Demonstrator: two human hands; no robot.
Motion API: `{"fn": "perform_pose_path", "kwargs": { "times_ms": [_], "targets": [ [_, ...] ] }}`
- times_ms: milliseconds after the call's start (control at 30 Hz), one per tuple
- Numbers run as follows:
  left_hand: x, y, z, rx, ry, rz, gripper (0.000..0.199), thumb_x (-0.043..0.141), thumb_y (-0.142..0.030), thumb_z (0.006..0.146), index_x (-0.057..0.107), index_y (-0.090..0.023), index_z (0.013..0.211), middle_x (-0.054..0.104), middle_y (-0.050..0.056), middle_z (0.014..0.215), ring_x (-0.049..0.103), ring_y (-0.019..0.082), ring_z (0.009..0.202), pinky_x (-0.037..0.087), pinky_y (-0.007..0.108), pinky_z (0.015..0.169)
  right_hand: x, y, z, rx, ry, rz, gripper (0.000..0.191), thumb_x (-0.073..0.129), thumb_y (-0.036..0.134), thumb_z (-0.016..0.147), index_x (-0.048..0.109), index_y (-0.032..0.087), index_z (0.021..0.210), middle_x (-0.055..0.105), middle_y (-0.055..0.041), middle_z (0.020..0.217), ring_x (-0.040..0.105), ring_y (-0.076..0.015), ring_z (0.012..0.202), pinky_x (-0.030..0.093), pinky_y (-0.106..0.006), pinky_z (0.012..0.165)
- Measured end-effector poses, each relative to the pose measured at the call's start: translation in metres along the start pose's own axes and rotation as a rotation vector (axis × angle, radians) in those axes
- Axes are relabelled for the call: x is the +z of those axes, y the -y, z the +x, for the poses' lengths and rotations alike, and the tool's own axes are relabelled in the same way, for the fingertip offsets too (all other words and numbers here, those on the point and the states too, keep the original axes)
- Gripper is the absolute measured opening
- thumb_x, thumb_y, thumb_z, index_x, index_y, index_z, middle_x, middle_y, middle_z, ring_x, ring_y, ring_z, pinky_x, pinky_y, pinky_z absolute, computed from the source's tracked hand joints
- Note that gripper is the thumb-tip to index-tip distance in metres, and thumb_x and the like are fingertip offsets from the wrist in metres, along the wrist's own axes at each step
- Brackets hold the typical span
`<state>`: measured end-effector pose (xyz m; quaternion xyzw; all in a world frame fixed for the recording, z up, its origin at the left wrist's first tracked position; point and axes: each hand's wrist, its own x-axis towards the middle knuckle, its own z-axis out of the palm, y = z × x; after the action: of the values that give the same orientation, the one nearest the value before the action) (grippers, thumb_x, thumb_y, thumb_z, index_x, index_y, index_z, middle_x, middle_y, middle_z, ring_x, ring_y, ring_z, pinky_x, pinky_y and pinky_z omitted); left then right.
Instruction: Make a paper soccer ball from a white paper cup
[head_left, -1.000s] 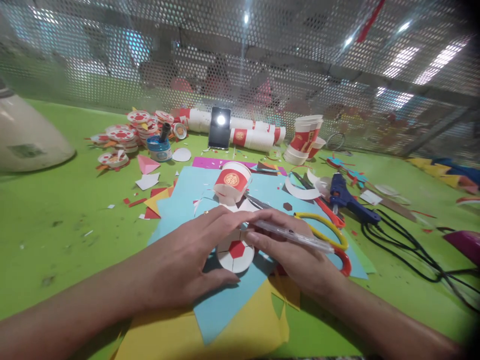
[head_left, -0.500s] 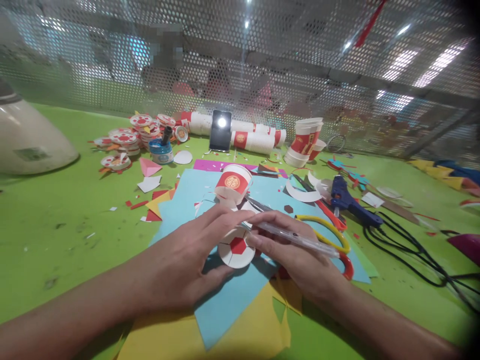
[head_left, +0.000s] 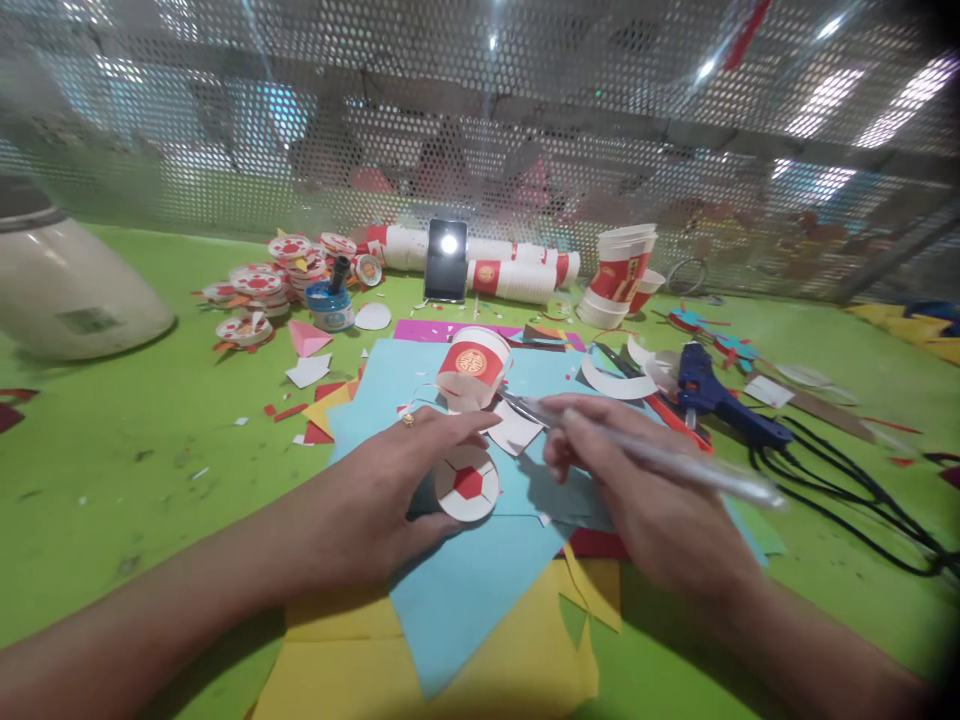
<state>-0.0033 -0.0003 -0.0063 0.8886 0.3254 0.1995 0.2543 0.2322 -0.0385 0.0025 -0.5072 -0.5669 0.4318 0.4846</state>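
A round white disc [head_left: 467, 484] with a red hexagon and dark lines lies over blue paper [head_left: 465, 620]. My left hand [head_left: 405, 490] curls round its left side, thumb at the lower edge and fingers above it. To the right, my right hand [head_left: 630, 480] is closed on a clear pen [head_left: 675, 462], held off the disc. Just behind the disc stands a red and white paper cup [head_left: 474, 366], tilted. White paper pieces [head_left: 516, 430] lie between the cup and my right hand.
A blue glue gun [head_left: 720, 400] with a black cord is at the right. Stacked cups [head_left: 517, 280], a phone [head_left: 446, 262], a blue ink bottle [head_left: 328, 305] and decorated discs [head_left: 255, 280] stand at the back. Yellow paper [head_left: 450, 670] lies in front.
My right hand has moved right, away from the disc, with the pen. The fingers of my left hand have shifted a little, and the view has turned slightly.
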Motion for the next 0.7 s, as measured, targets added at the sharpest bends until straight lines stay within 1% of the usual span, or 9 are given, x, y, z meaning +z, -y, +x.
{"fn": "perform_pose_path", "kwargs": {
  "times_ms": [67, 133, 167, 233, 267, 333, 400, 500, 700],
  "targets": [
    [0.001, 0.002, 0.000, -0.021, 0.003, 0.003, 0.069, 0.067, -0.028, 0.090, 0.031, -0.035, 0.150, 0.061, 0.002, 0.138, 0.058, 0.022, 0.124, 0.049, 0.037, 0.103, -0.002, -0.001, 0.000, 0.034, 0.034, 0.121, 0.030, 0.057, 0.049, 0.097, 0.074, 0.025, 0.101, 0.063, 0.0024, 0.069, 0.058, -0.0105, 0.064, 0.047, -0.021, 0.057],
    [0.002, 0.002, 0.001, -0.032, -0.009, 0.006, 0.068, 0.070, -0.027, 0.087, 0.037, -0.031, 0.146, 0.060, 0.004, 0.140, 0.058, 0.024, 0.125, 0.049, 0.038, 0.103, 0.000, -0.004, 0.000, 0.093, 0.131, 0.181, 0.033, 0.056, 0.048, 0.097, 0.075, 0.022, 0.092, 0.059, 0.0027, 0.063, 0.053, -0.0094, 0.056, 0.043, -0.020, 0.049],
    [0.002, 0.002, 0.001, -0.039, -0.016, 0.003, 0.067, 0.071, -0.026, 0.085, 0.040, -0.030, 0.145, 0.060, 0.005, 0.139, 0.058, 0.024, 0.124, 0.049, 0.039, 0.103, 0.002, -0.005, -0.001, 0.124, 0.180, 0.177, 0.030, 0.058, 0.044, 0.096, 0.074, 0.021, 0.088, 0.058, 0.0029, 0.061, 0.052, -0.0089, 0.054, 0.041, -0.020, 0.047],
    [0.002, 0.001, 0.002, -0.057, -0.018, -0.004, 0.068, 0.074, -0.024, 0.082, 0.044, -0.028, 0.142, 0.063, 0.006, 0.136, 0.059, 0.025, 0.123, 0.049, 0.040, 0.102, 0.007, -0.007, -0.002, 0.180, 0.234, 0.153, 0.018, 0.062, 0.035, 0.093, 0.070, 0.020, 0.089, 0.057, 0.0044, 0.056, 0.051, -0.0084, 0.051, 0.040, -0.019, 0.046],
    [0.001, 0.001, 0.003, -0.067, -0.013, -0.010, 0.068, 0.075, -0.023, 0.080, 0.045, -0.027, 0.141, 0.064, 0.006, 0.134, 0.059, 0.025, 0.122, 0.049, 0.040, 0.101, 0.009, -0.007, -0.003, 0.201, 0.238, 0.145, 0.013, 0.063, 0.032, 0.091, 0.068, 0.020, 0.091, 0.056, 0.0056, 0.054, 0.050, -0.0082, 0.049, 0.039, -0.019, 0.046],
    [0.000, 0.000, 0.004, -0.085, 0.004, -0.021, 0.067, 0.076, -0.023, 0.078, 0.048, -0.026, 0.138, 0.065, 0.007, 0.131, 0.060, 0.026, 0.119, 0.050, 0.040, 0.099, 0.012, -0.005, -0.003, 0.223, 0.223, 0.130, 0.008, 0.063, 0.028, 0.088, 0.064, 0.021, 0.092, 0.056, 0.0069, 0.052, 0.049, -0.0084, 0.047, 0.038, -0.020, 0.045],
    [-0.001, -0.001, 0.005, -0.087, 0.020, -0.030, 0.065, 0.075, -0.024, 0.078, 0.049, -0.025, 0.137, 0.066, 0.007, 0.131, 0.061, 0.027, 0.119, 0.050, 0.041, 0.098, 0.013, -0.001, -0.003, 0.214, 0.209, 0.078, 0.006, 0.064, 0.026, 0.085, 0.062, 0.021, 0.085, 0.058, 0.0056, 0.054, 0.051, -0.0092, 0.049, 0.040, -0.021, 0.047],
    [-0.002, -0.001, 0.005, -0.082, 0.017, -0.033, 0.063, 0.075, -0.023, 0.079, 0.049, -0.024, 0.137, 0.066, 0.008, 0.128, 0.061, 0.027, 0.118, 0.050, 0.041, 0.097, 0.014, 0.003, -0.002, 0.188, 0.203, -0.036, 0.009, 0.063, 0.022, 0.084, 0.060, 0.021, 0.075, 0.063, 0.0026, 0.059, 0.055, -0.0106, 0.055, 0.044, -0.024, 0.052],
    [-0.003, -0.001, 0.006, -0.096, 0.043, -0.007, 0.059, 0.076, -0.022, 0.077, 0.052, -0.026, 0.130, 0.064, 0.008, 0.132, 0.062, 0.028, 0.115, 0.051, 0.042, 0.095, 0.014, 0.002, -0.006, 0.190, 0.214, -0.118, 0.009, 0.062, 0.020, 0.082, 0.061, 0.022, 0.073, 0.064, 0.0016, 0.061, 0.057, -0.0117, 0.056, 0.045, -0.025, 0.054]
  ]
}}
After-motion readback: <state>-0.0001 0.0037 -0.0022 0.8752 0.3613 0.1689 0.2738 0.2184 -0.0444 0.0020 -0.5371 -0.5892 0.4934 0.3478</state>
